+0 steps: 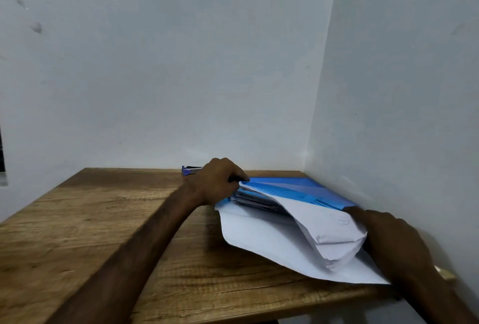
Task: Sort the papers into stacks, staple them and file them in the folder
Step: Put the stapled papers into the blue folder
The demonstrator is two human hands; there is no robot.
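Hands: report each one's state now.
Left hand: pinches the far corner of the bent white paper stack.
Right hand: grips the same stack's near end.

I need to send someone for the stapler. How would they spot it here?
Start at the wooden table in the wall corner and follow its far edge. Just left of the left hand lies the stapler, small and purple, unlike the blue folder.
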